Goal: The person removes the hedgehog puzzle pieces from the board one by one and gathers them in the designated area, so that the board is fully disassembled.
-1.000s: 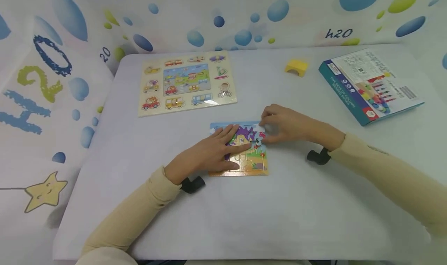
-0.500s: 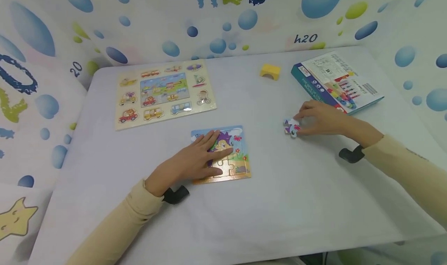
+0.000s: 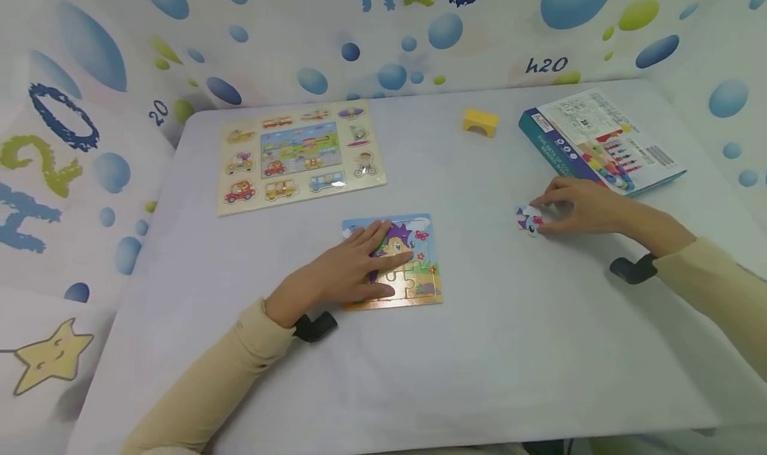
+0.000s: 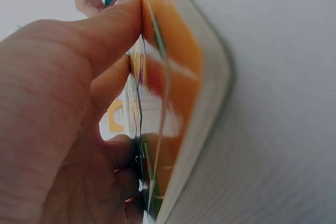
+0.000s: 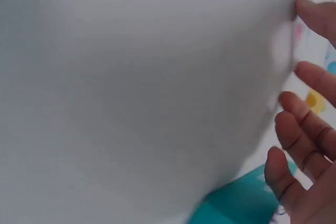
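Observation:
My left hand [image 3: 353,265] lies spread over a small jigsaw puzzle [image 3: 428,283] in a flat tray, covering its left part. In the left wrist view the fingertips rest on the glossy surface of the puzzle [image 4: 178,82]. The puzzle shows a purple-haired figure, flowers and interlocking pieces along the bottom. To its right, my right hand [image 3: 590,205] pinches a loose puzzle piece [image 3: 527,219] between thumb and forefinger, low at the white tabletop. This piece bears purple, light blue and a pink flower. In the right wrist view the other fingers [image 5: 294,137] are loosely bent.
A wooden peg puzzle with vehicles [image 3: 302,188] lies at the back left. At the back stands a yellow arch block [image 3: 481,122]. Just behind my right hand is a teal and white box [image 3: 605,138]. A patterned backdrop [image 3: 263,55] rises behind the table.
My right hand has lifted the piece from the puzzle's upper right and carried it rightward onto the table near the box. My left hand stays on the puzzle. The head view shifted.

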`<act>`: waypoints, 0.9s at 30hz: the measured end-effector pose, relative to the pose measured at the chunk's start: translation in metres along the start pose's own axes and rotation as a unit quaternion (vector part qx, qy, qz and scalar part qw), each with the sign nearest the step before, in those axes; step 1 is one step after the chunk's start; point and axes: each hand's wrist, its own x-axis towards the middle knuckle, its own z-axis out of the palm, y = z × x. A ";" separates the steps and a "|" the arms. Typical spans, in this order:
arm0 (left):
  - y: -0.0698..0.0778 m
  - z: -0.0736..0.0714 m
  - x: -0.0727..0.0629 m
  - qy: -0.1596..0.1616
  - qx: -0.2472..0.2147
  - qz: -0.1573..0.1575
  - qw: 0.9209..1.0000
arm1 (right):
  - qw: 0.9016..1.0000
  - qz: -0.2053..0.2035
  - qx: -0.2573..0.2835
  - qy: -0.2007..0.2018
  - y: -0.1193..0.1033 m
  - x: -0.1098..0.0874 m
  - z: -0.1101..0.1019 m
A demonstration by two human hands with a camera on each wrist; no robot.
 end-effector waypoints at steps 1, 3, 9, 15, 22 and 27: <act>0.000 0.000 -0.001 -0.003 -0.001 -0.003 1.000 | 1.000 -0.004 -0.002 0.002 -0.003 0.002 -0.001; 0.001 -0.001 -0.002 -0.008 -0.002 -0.008 1.000 | 1.000 -0.012 -0.010 0.013 -0.013 0.006 -0.003; 0.006 -0.004 -0.003 -0.010 -0.005 -0.026 1.000 | 0.996 -0.079 -0.024 0.039 -0.074 0.032 0.003; 0.016 -0.004 -0.003 -0.030 -0.003 -0.096 0.995 | 0.987 -0.147 -0.058 0.034 -0.137 0.066 0.030; 0.030 -0.001 -0.005 -0.052 0.024 -0.161 0.985 | 0.988 -0.132 -0.076 0.030 -0.170 0.083 0.051; 0.035 -0.004 -0.011 -0.043 0.042 -0.171 0.983 | 0.990 -0.118 -0.066 0.040 -0.177 0.088 0.057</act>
